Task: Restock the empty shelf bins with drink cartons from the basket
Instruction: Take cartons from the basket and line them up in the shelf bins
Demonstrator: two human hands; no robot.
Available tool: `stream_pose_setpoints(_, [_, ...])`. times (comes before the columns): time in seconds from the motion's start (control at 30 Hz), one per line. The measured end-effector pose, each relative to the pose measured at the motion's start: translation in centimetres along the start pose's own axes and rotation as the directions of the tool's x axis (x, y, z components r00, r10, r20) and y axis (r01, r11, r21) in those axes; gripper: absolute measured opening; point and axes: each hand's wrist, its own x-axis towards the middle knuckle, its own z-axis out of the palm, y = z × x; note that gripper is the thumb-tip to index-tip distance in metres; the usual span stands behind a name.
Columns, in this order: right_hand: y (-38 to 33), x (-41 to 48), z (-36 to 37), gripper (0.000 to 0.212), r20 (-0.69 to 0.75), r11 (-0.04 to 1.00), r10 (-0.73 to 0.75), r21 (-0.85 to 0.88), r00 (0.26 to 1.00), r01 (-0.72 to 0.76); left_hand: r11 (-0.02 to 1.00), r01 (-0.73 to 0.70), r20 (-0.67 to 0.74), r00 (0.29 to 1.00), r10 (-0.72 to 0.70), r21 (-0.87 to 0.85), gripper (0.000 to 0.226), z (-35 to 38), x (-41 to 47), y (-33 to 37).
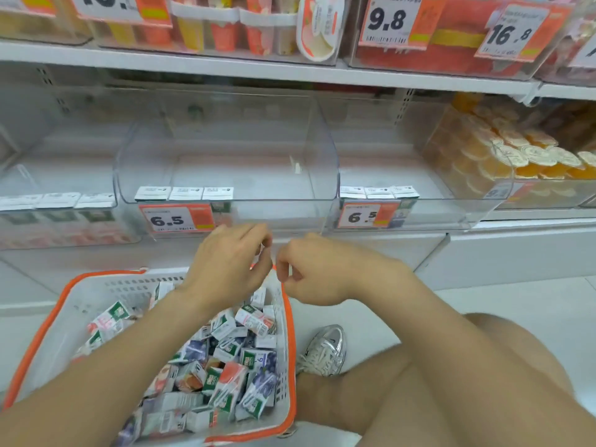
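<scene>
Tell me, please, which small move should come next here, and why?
Probably lower the left hand into the basket and grip one drink carton. Both hands, the right hand too, hover curled above its far rim with no carton visible in them, and the middle clear bin has only three cartons at its front left.

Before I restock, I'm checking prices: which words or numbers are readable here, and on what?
"6.5": orange-and-white price tag on middle clear plastic bin.
"6.5": matching tag on right clear bin.
"9.8": upper-shelf tag.
"16.8": far-right upper tag.
Drink cartons, barcodes: print too blurred.
</scene>
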Motion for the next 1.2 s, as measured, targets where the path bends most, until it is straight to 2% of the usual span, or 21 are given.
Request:
stream_pose_setpoints(0.03, [-0.9, 0.8, 1.3, 0.027, 0.092, 0.999, -0.009, -0.036, 0.996, 0.012, 0.997, 0.072, 0.144, 0.987, -0.070, -0.009, 0.007, 0.1, -1.9, -0.8])
stream_pose_setpoints(0.07, [-1.8, 1.6, 2.5, 0.031, 0.165, 0.997, -0.017, -0.072, 0.986, 0.029, 0.990, 0.138, 0.302, 0.944, -0.133, 0.003, 0.012, 0.3, -3.7, -1.8])
stream_pose_setpoints(0.17, [-3.8, 3.9, 6.1, 0.037, 0.309, 0.983, -0.031, -0.163, 0.951, 0.084, 0.973, 0.211, 0.679, 0.701, -0.216, 0.092, 0.018, 1.2, -8.7, -4.4])
stream_pose_setpoints(0.23, [-4.4, 5.4, 8.5, 0.033, 0.367, 0.970, -0.041, -0.210, 0.929, 0.126, 0.960, 0.256, 0.778, 0.579, -0.244, 0.110, 0.019, 2.1, -11.7, -5.7])
stream_pose_setpoints(0.33, [-4.4, 7.4, 12.3, 0.012, 0.425, 0.936, -0.025, -0.307, 0.905, 0.170, 0.931, 0.353, 0.823, 0.500, -0.270, 0.091, 0.018, 4.1, -15.2, -6.7])
stream_pose_setpoints(0.37, [-4.2, 7.9, 13.6, 0.018, 0.442, 0.926, -0.014, -0.332, 0.897, 0.178, 0.917, 0.390, 0.832, 0.479, -0.279, 0.083, 0.019, 4.8, -16.0, -6.6])
stream_pose_setpoints(0.43, [-3.6, 8.7, 16.1, 0.021, 0.487, 0.907, -0.001, -0.367, 0.873, 0.206, 0.892, 0.447, 0.837, 0.462, -0.291, 0.064, 0.026, 6.3, -17.4, -6.4])
stream_pose_setpoints(0.53, [-2.5, 9.3, 19.9, 0.006, 0.517, 0.856, -0.087, -0.399, 0.852, 0.330, 0.861, 0.507, 0.832, 0.457, -0.316, 0.049, 0.041, 8.5, -19.1, -5.7])
stream_pose_setpoints(0.57, [-2.0, 9.3, 21.4, 0.011, 0.525, 0.833, -0.136, -0.399, 0.840, 0.384, 0.855, 0.515, 0.833, 0.448, -0.325, 0.057, 0.048, 9.0, -19.4, -5.4])
stream_pose_setpoints(0.63, [-1.0, 9.3, 24.2, 0.039, 0.565, 0.766, -0.223, -0.403, 0.794, 0.502, 0.860, 0.503, 0.837, 0.430, -0.338, 0.089, 0.064, 10.0, -20.0, -4.8])
stream_pose_setpoints(0.7, [-0.7, 9.1, 26.3, 0.049, 0.552, 0.730, -0.275, -0.414, 0.788, 0.544, 0.865, 0.480, 0.827, 0.423, -0.371, 0.143, 0.074, 11.0, -20.5, -4.0])
stream_pose_setpoints(0.8, [-1.8, 9.0, 27.6, 0.036, 0.525, 0.695, -0.273, -0.472, 0.807, 0.542, 0.831, 0.527, 0.784, 0.435, -0.443, 0.177, 0.069, 12.1, -21.1, -3.2])
stream_pose_setpoints(0.93, [-3.8, 9.3, 28.3, 0.023, 0.545, 0.633, -0.262, -0.526, 0.796, 0.568, 0.697, 0.707, 0.763, 0.387, -0.517, 0.114, 0.066, 12.2, -21.4, -4.2])
stream_pose_setpoints(1.0, [-3.8, 9.7, 28.5, 0.022, 0.571, 0.606, -0.270, -0.525, 0.775, 0.598, 0.665, 0.737, 0.763, 0.363, -0.535, 0.116, 0.070, 11.6, -21.5, -5.3])
stream_pose_setpoints(1.07, [-3.5, 10.1, 27.9, 0.028, 0.581, 0.636, -0.252, -0.503, 0.774, 0.585, 0.620, 0.781, 0.751, 0.366, -0.550, 0.075, 0.053, 10.5, -21.5, -6.6])
stream_pose_setpoints(1.1, [-3.3, 10.3, 27.2, 0.036, 0.571, 0.690, -0.243, -0.466, 0.784, 0.554, 0.578, 0.816, 0.738, 0.373, -0.562, 0.028, 0.042, 10.0, -21.5, -7.2])
stream_pose_setpoints(1.2, [-2.2, 10.9, 24.3, 0.074, 0.470, 0.897, -0.226, -0.241, 0.853, 0.370, 0.406, 0.905, 0.691, 0.375, -0.618, -0.127, 0.046, 8.3, -21.3, -8.6])
